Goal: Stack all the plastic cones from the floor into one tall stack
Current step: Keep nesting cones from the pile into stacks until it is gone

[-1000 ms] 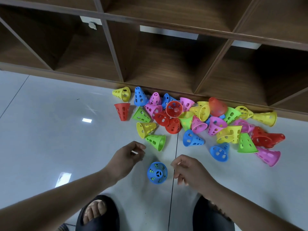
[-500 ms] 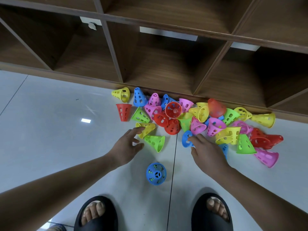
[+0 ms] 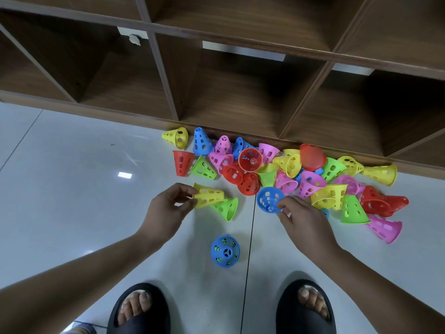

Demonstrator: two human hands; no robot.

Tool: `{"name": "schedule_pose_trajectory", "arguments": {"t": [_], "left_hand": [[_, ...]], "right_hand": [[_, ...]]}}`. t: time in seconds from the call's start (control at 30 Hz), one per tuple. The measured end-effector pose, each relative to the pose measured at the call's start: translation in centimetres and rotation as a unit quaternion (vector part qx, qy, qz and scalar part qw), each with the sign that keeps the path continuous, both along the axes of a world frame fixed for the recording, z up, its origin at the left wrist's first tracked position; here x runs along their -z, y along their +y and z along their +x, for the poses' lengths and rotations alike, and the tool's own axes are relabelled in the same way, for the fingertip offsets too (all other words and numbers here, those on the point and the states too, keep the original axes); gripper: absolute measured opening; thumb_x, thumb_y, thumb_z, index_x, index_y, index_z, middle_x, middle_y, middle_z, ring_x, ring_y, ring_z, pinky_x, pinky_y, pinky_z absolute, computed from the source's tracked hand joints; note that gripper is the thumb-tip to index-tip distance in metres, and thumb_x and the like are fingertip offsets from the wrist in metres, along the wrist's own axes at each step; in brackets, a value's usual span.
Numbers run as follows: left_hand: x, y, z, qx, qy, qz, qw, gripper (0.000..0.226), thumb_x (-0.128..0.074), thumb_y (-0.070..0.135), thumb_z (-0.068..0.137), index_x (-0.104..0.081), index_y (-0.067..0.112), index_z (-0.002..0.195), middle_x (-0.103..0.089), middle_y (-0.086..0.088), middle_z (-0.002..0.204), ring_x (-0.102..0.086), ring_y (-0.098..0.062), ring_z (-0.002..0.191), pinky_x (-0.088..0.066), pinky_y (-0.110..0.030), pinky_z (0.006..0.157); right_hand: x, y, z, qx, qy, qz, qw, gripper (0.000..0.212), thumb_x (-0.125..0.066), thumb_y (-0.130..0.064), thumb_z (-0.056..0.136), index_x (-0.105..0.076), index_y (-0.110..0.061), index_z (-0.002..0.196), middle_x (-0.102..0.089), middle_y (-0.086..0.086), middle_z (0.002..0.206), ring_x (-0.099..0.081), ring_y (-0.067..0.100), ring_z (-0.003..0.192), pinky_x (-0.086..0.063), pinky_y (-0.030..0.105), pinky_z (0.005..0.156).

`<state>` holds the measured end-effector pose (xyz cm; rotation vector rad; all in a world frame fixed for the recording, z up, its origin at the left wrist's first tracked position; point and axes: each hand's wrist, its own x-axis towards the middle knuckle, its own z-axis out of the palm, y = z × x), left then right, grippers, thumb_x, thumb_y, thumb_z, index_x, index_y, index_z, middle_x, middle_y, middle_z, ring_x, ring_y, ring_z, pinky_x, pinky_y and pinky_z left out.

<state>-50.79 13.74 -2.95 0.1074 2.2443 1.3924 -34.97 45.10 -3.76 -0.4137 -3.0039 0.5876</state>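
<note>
The right hand (image 3: 304,224) mostly hides a blue piece (image 3: 325,212) and pinches a holed blue cone (image 3: 268,198). The left hand (image 3: 168,209) pinches a yellow cone (image 3: 209,196).

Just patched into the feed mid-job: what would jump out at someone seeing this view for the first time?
The heap of bright plastic cones jumbled on the white floor against the dark wooden shelf unit. Just before it, the left hand pinches a yellow cone and the right hand holds a blue cone by its rim. A second blue cone stands upright alone, nearer the feet.
</note>
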Motion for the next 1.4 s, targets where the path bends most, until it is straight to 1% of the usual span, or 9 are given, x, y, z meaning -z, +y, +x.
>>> {"name": "schedule_pose_trajectory", "arguments": {"t": [0.23, 0.33, 0.43, 0.53, 0.7, 0.83, 1.1, 1.23, 1.4], "left_hand": [[-4.1, 0.3, 2.9, 0.017, -0.096, 0.191, 0.977, 0.022, -0.068, -0.001, 0.098, -0.077, 0.017, 0.107, -0.074, -0.024, 0.095, -0.061, -0.021, 0.079, -0.047, -0.031, 0.069], [-4.4, 0.4, 4.2, 0.069, -0.128, 0.201, 0.969, 0.017, -0.071, 0.003, 0.099, -0.078, 0.014, 0.111, -0.071, -0.015, 0.085, -0.056, -0.016, 0.074, -0.046, -0.024, 0.067], [-4.2, 1.0, 5.4, 0.122, -0.143, 0.172, 0.967, 0.013, -0.069, 0.009, 0.099, -0.077, 0.006, 0.109, -0.074, -0.004, 0.083, -0.059, -0.007, 0.071, -0.046, -0.017, 0.066], [-3.7, 1.2, 6.2, 0.137, -0.146, 0.14, 0.97, 0.013, -0.064, 0.003, 0.103, -0.075, 0.002, 0.11, -0.078, -0.001, 0.087, -0.067, -0.003, 0.073, -0.05, -0.014, 0.07], [-2.3, 0.9, 6.5, 0.155, -0.105, 0.07, 0.98, 0.024, -0.064, 0.004, 0.104, -0.077, 0.024, 0.106, -0.079, -0.007, 0.097, -0.074, -0.023, 0.092, -0.059, -0.045, 0.093], [-1.2, 0.7, 6.6, 0.157, -0.079, 0.026, 0.984, 0.026, -0.065, 0.009, 0.103, -0.074, 0.033, 0.103, -0.079, 0.001, 0.096, -0.073, -0.028, 0.09, -0.06, -0.045, 0.09], [0.8, 0.0, 6.5, 0.163, -0.078, -0.032, 0.983, 0.013, -0.077, 0.027, 0.097, -0.07, 0.033, 0.105, -0.077, 0.008, 0.097, -0.074, -0.02, 0.085, -0.059, -0.04, 0.084], [1.5, -0.3, 6.6, 0.15, -0.112, -0.049, 0.981, 0.007, -0.07, 0.024, 0.102, -0.069, 0.027, 0.108, -0.076, 0.005, 0.098, -0.077, -0.015, 0.083, -0.063, -0.038, 0.079], [2.0, -0.4, 7.4, 0.125, -0.172, -0.049, 0.976, 0.006, -0.065, 0.022, 0.104, -0.071, 0.021, 0.105, -0.077, 0.003, 0.103, -0.08, -0.016, 0.085, -0.065, -0.042, 0.084]], "right_hand": [[-0.6, -0.8, 1.8, 0.088, 0.014, -0.166, 0.982, 0.016, -0.07, -0.026, 0.1, -0.058, -0.029, 0.09, -0.057, -0.005, 0.064, -0.057, 0.018, 0.059, -0.051, 0.041, 0.055], [-1.1, -1.2, 2.2, 0.138, 0.004, -0.261, 0.955, 0.016, -0.067, -0.025, 0.102, -0.06, -0.029, 0.089, -0.062, 0.0, 0.066, -0.062, 0.02, 0.059, -0.051, 0.037, 0.06], [-1.7, -1.4, 1.9, 0.199, 0.007, -0.413, 0.889, 0.017, -0.063, -0.018, 0.105, -0.064, -0.017, 0.088, -0.062, 0.01, 0.067, -0.056, 0.024, 0.057, -0.045, 0.035, 0.057], [-2.5, -1.9, 1.3, 0.239, -0.001, -0.571, 0.786, 0.02, -0.057, -0.013, 0.106, -0.061, -0.008, 0.088, -0.053, 0.014, 0.07, -0.047, 0.026, 0.059, -0.037, 0.035, 0.054], [-4.1, -3.9, 1.1, 0.2, -0.077, -0.718, 0.662, 0.026, -0.045, 0.004, 0.099, -0.062, -0.01, 0.085, -0.038, 0.01, 0.067, -0.04, 0.022, 0.057, -0.031, 0.032, 0.054], [-3.9, -5.2, 1.2, 0.111, -0.163, -0.7, 0.686, 0.008, -0.059, -0.009, 0.095, -0.061, -0.01, 0.087, -0.036, 0.009, 0.067, -0.037, 0.021, 0.058, -0.028, 0.032, 0.057], [-1.8, -7.2, 1.9, 0.07, -0.232, -0.56, 0.792, 0.017, -0.057, -0.021, 0.106, -0.063, -0.014, 0.092, -0.064, 0.007, 0.072, -0.055, 0.022, 0.063, -0.041, 0.03, 0.057], [-1.2, -7.9, 2.2, 0.097, -0.266, -0.538, 0.794, 0.012, -0.059, -0.019, 0.104, -0.063, -0.009, 0.1, -0.072, 0.01, 0.081, -0.065, 0.025, 0.068, -0.045, 0.037, 0.062], [-1.1, -8.9, 2.6, 0.168, -0.302, -0.574, 0.742, 0.02, -0.063, -0.019, 0.1, -0.06, -0.014, 0.119, -0.074, 0.025, 0.108, -0.078, 0.037, 0.084, -0.058, 0.038, 0.07]]}}
